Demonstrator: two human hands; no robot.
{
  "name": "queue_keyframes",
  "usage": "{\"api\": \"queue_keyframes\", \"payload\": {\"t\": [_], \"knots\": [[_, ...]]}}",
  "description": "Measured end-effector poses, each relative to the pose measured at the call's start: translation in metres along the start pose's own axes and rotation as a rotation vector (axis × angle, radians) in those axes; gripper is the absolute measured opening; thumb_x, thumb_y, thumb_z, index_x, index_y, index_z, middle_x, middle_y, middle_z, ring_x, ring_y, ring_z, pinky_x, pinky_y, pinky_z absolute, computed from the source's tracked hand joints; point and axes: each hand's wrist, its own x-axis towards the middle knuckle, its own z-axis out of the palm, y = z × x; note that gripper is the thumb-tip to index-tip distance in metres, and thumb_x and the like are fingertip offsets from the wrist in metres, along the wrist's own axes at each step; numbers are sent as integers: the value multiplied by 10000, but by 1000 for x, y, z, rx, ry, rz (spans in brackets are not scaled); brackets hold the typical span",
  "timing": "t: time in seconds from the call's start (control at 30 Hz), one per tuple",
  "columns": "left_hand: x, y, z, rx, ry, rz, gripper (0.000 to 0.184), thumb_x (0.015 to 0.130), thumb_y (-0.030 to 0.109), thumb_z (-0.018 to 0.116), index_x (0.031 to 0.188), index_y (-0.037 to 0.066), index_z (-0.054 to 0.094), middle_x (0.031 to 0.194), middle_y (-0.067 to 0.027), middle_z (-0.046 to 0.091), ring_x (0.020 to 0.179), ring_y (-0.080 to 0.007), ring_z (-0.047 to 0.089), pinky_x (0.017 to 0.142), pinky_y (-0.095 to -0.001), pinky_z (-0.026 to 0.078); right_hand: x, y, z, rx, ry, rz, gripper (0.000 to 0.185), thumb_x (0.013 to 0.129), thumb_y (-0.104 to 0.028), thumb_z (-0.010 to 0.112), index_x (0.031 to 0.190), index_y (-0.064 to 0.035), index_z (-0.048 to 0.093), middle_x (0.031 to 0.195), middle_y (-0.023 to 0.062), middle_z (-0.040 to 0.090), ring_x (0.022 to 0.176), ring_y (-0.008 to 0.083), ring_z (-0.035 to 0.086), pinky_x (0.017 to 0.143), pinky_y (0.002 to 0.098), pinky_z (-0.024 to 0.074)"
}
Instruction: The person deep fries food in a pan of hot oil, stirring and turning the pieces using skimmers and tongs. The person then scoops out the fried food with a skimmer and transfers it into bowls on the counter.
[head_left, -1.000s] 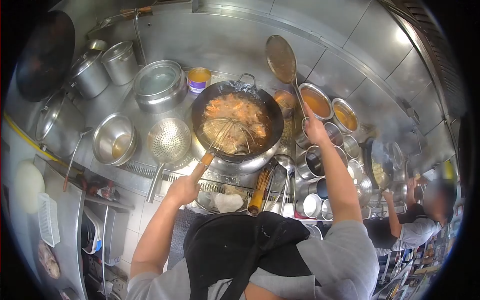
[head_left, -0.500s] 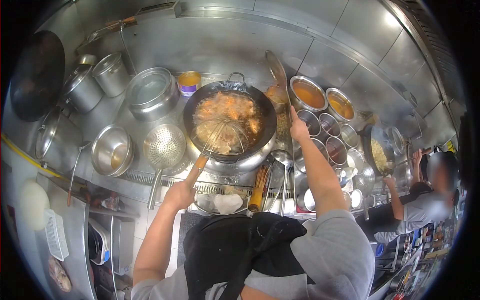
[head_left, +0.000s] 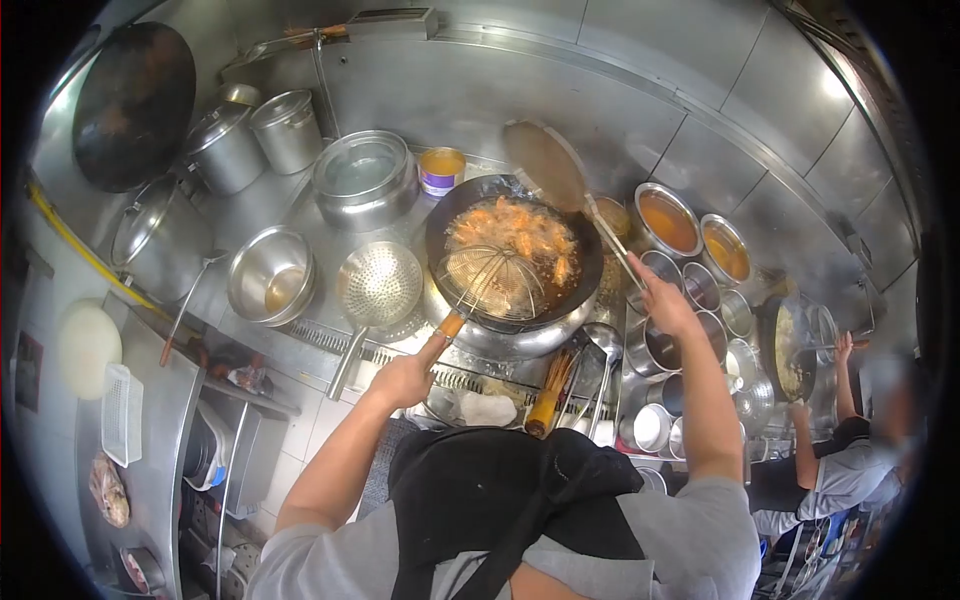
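Observation:
My left hand (head_left: pixel 402 378) is closed around the wooden handle of a wire spider strainer (head_left: pixel 495 282), whose round basket rests over the near part of a black wok (head_left: pixel 436 250). Orange-brown pieces of food (head_left: pixel 515 226) fry in bubbling oil beyond the basket. My right hand (head_left: pixel 663 300) grips the long handle of a flat mesh skimmer (head_left: pixel 546 168). Its round head is tilted above the wok's far right rim and hides part of it. Whether anything lies in the spider's basket is hard to make out.
Left of the wok are a perforated ladle (head_left: pixel 380 283), a steel bowl (head_left: pixel 270 275), a lidded pot (head_left: pixel 365 180) and a purple-labelled tin (head_left: pixel 441 172). Containers of orange liquid (head_left: pixel 668 222) stand right. A bamboo brush (head_left: pixel 548 395) lies in front. Another person (head_left: pixel 840 460) works at a second wok (head_left: pixel 785 350).
My right hand has swung the mesh skimmer leftward, from edge-on beside the wok to over its far right rim. My left hand keeps the spider in the wok. The camera view has shifted.

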Motion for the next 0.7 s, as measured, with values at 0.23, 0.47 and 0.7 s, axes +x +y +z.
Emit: {"api": "queue_keyframes", "payload": {"t": [0.23,0.47,0.7], "knots": [[8,-16,10,31,20,64,752,878,165,571,1554,234,248,1030,-281,683,955,-442,667,852,-532,512,21,-44,13,-107,-295,-234,765,917,-9,504,1567,-308,231,1247,264,610,1078,444,614,971,475,489],[-1,-10,-22,71,27,21,723,871,152,548,1539,274,300,1058,-268,682,996,-423,662,894,-518,510,39,-21,35,-71,-294,-172,776,919,-11,511,1576,-288,204,1196,279,627,1104,428,610,957,469,481],[-21,3,-74,232,26,-47,660,891,188,569,1512,305,380,1044,-238,691,975,-411,667,889,-501,518,15,-27,61,-67,-176,-5,780,926,-10,478,1577,-316,177,1122,278,656,1043,439,634,910,507,490]]}}
